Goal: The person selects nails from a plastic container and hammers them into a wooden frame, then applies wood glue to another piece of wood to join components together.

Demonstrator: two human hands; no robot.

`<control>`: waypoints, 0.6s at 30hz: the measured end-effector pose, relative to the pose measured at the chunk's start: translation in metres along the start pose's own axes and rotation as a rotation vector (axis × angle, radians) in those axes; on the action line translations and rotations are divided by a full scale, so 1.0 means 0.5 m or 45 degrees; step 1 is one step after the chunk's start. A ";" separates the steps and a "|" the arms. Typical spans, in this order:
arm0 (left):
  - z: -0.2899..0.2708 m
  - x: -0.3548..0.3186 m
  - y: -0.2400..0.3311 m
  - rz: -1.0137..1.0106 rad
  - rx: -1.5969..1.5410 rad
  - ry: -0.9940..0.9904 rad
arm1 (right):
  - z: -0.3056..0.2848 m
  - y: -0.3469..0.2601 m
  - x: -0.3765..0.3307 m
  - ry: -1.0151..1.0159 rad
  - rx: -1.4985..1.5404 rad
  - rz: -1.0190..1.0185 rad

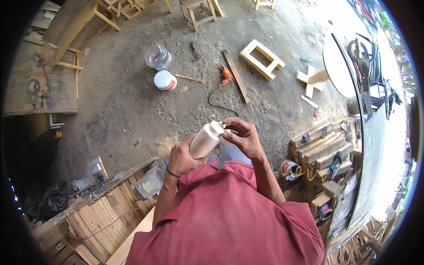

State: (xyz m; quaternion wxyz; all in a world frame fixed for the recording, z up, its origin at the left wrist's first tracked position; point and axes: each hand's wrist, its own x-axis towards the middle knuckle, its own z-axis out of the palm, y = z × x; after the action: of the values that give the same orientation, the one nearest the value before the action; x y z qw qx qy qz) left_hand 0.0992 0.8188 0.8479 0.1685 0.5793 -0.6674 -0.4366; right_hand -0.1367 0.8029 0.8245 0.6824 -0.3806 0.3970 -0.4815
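Observation:
A cream-white plastic bottle (204, 143) is tilted in front of my chest, its capped end pointing up and to the right. My left hand (181, 158) is wrapped round the lower part of its body. At the capped end, the thumb and fingers of my right hand (245, 138) are drawn together in a pinch. Small pale bits show between those fingertips, beside the bottle's neck, too small to name. Part of the bottle's left side is hidden behind my left hand.
On the ground ahead lie an orange corded drill (226, 75), a wooden plank (236, 77) and a wooden frame (263, 59). A lidded white bucket (165, 81) stands near a clear plastic container (157, 57). Stacked timber (324, 148) is at right, long strips (106, 214) at lower left.

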 end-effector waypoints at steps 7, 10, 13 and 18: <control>-0.112 0.286 -0.005 -0.028 0.107 0.279 | -0.069 -0.112 0.314 -0.017 0.423 0.241; -0.157 0.417 -0.022 -0.018 0.091 0.324 | -0.099 -0.136 0.457 0.017 0.502 0.248; -0.199 0.565 -0.050 0.075 0.097 0.369 | -0.129 -0.157 0.618 0.043 0.335 0.224; -0.311 0.879 -0.060 0.196 0.087 0.368 | -0.160 -0.198 0.891 0.060 0.095 0.108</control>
State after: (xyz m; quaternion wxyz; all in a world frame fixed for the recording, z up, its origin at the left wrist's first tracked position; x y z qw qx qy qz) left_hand 0.1118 0.3556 0.7886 0.2761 0.5886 -0.6931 -0.3114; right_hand -0.1459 0.3402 0.8043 0.7064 -0.3264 0.4105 -0.4754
